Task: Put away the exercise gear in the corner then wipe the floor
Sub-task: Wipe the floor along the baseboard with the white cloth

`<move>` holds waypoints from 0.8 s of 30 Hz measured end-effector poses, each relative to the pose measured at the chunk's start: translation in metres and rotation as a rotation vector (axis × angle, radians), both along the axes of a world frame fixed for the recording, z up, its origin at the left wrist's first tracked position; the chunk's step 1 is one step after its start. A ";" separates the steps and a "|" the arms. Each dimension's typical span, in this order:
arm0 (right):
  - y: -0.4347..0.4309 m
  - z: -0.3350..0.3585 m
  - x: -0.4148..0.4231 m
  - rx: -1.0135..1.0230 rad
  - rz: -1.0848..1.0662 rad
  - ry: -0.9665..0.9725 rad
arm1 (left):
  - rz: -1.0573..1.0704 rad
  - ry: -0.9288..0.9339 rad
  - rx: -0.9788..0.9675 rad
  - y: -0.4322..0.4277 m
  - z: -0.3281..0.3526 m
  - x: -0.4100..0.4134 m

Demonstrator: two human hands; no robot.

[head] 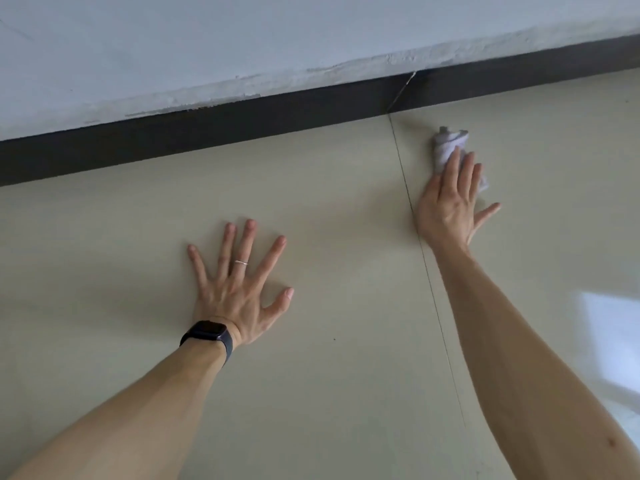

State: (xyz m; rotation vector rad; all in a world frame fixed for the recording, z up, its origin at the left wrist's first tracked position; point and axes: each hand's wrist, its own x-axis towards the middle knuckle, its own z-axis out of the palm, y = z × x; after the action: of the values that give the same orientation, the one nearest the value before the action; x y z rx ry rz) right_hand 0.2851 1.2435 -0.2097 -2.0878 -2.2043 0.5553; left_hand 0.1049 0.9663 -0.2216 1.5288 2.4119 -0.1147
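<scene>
A glossy beige tiled floor [329, 220] is seen from above, close to the wall. A crumpled white cloth [446, 143] lies on the floor just beside the dark brown skirting board [242, 116], a little right of a thin dark grout line [429, 282]. The cloth is pressed down by the right hand [446, 206]: its fingers are laid straight over the near part of the cloth and one finger is splayed out to the right. The thumb is not seen. The far end of the cloth sticks out past the fingertips.

The left hand [239, 292] is planted flat on the floor, fingers spread wide, nothing held, well apart from the cloth and left of the grout line. A thin silver ring [241, 262] is worn on one finger and a black smartwatch [207, 333] on the wrist. Both forearms are bare.

Above the skirting, a white wall [207, 39] with scuffed, patchy paint along its lower edge is seen. A bright light reflection [609, 334] is seen on the floor at the right.
</scene>
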 end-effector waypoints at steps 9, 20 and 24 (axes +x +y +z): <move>-0.211 0.004 0.027 0.050 0.781 0.063 | -0.009 -0.038 0.049 -0.004 -0.001 0.001; -0.297 -0.008 0.039 0.132 0.172 0.168 | -0.012 -0.076 0.063 -0.009 -0.006 0.001; -0.368 -0.003 0.032 0.083 0.650 0.171 | -0.065 -0.107 -0.013 -0.005 -0.002 -0.001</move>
State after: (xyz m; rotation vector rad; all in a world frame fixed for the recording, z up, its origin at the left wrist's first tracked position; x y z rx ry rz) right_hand 0.3175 0.8759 -0.2124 -1.1956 -2.7127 0.6256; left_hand 0.1037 0.9611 -0.2236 1.5672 2.2758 -0.0602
